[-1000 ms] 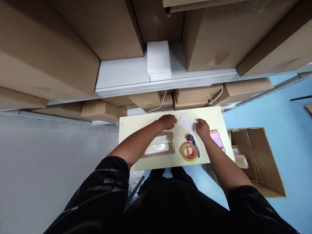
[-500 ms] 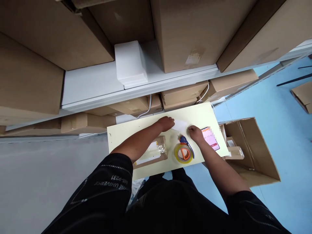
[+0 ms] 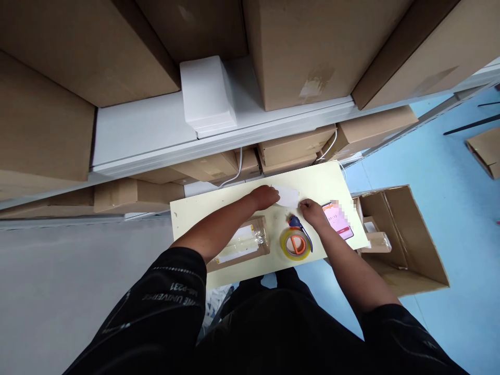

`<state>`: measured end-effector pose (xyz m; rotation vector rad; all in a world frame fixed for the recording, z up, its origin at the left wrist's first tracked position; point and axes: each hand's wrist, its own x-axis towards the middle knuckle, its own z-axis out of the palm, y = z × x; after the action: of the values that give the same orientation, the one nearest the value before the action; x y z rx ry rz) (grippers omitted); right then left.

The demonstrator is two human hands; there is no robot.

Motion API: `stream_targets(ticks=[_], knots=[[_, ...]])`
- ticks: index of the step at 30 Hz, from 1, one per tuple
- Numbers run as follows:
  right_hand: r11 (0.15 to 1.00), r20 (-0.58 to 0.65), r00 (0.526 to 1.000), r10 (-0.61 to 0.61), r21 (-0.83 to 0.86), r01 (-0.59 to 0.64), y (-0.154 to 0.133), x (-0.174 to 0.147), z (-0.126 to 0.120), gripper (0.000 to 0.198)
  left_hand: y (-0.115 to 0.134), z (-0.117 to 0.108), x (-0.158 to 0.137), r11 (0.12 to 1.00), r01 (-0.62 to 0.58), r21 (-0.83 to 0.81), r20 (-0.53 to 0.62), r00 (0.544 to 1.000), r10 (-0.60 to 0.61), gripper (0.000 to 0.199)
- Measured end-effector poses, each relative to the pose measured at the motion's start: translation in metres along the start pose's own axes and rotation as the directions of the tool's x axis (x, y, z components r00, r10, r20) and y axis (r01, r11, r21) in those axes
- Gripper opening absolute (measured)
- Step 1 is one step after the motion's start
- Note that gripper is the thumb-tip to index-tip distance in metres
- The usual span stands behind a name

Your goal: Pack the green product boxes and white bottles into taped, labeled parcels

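- The paper is over the table, between your left hand and right hand.
- Your fingers curl; I can't tell whether they pinch it.
- Likely light, bendy; hold opposite ends.

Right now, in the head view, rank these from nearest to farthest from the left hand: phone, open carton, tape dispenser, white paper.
From the left hand:
1. White paper: at the fingertips.
2. Tape dispenser: to the right, closer to the body.
3. Phone: farther right on the table.
4. Open carton: beyond the table's right end.
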<state>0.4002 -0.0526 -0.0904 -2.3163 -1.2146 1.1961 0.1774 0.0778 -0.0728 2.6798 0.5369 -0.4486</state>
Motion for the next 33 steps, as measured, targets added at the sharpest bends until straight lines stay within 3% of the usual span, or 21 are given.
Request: stream_targets(ticks=[4, 8, 12, 15, 18, 21, 24, 26, 28, 30, 31, 33], knots=[[1.000, 0.004, 1.000, -0.019, -0.006, 0.019, -0.002, -0.001, 0.000, 0.022, -0.001, -0.006, -0.005, 0.998, 0.058, -0.013, -0.010, 0.998, -0.058, 0.015], [0.998, -0.032, 0.998, -0.054, -0.016, 0.054, -0.001, -0.002, 0.004, 0.035, 0.006, -0.016, -0.009, 0.997, 0.068, 0.023, -0.144, 0.988, -0.064, 0.018], [0.959, -0.153, 0.947, -0.283, -0.029, 0.282, -0.003, -0.006, 0.007, 0.070, 0.021, -0.030, -0.005, 0.997, 0.081, -0.017, -0.317, 0.945, -0.082, 0.014], [0.906, -0.209, 0.883, -0.420, -0.045, 0.421, -0.009, -0.005, 0.007, 0.075, 0.033, -0.037, 0.008, 0.964, 0.213, -0.160, -0.422, 0.868, -0.262, 0.024], [0.924, -0.219, 0.907, -0.360, 0.053, 0.380, -0.016, 0.002, 0.003, 0.059, 0.042, -0.042, 0.024, 0.879, 0.322, -0.352, -0.372, 0.814, -0.447, 0.033], [0.945, -0.209, 0.940, -0.270, 0.131, 0.301, -0.018, 0.010, -0.003, 0.038, 0.047, -0.044, 0.036, 0.831, 0.297, -0.470, -0.293, 0.836, -0.464, 0.033], [0.962, -0.210, 0.948, -0.241, 0.078, 0.262, -0.016, 0.014, -0.008, 0.032, 0.052, -0.045, 0.041, 0.782, 0.299, -0.546, -0.242, 0.838, -0.490, 0.034], [0.948, -0.197, 0.929, -0.313, -0.005, 0.318, -0.015, 0.013, -0.008, 0.028, 0.054, -0.046, 0.040, 0.709, 0.346, -0.614, -0.188, 0.808, -0.558, 0.034], [0.880, -0.140, 0.870, -0.474, -0.100, 0.463, -0.014, 0.009, -0.005, 0.033, 0.052, -0.047, 0.036, 0.627, 0.394, -0.672, -0.168, 0.743, -0.647, 0.031], [0.796, -0.043, 0.801, -0.597, -0.151, 0.586, -0.014, 0.005, -0.003, 0.051, 0.047, -0.049, 0.027, 0.595, 0.423, -0.684, -0.221, 0.657, -0.721, 0.025], [0.784, -0.008, 0.793, -0.610, -0.156, 0.601, -0.013, 0.005, -0.002, 0.058, 0.043, -0.049, 0.023, 0.612, 0.429, -0.665, -0.266, 0.629, -0.730, 0.022], [0.849, -0.019, 0.858, -0.513, -0.162, 0.503, -0.012, 0.005, -0.003, 0.058, 0.036, -0.050, 0.014, 0.680, 0.445, -0.583, -0.316, 0.646, -0.694, 0.017]])
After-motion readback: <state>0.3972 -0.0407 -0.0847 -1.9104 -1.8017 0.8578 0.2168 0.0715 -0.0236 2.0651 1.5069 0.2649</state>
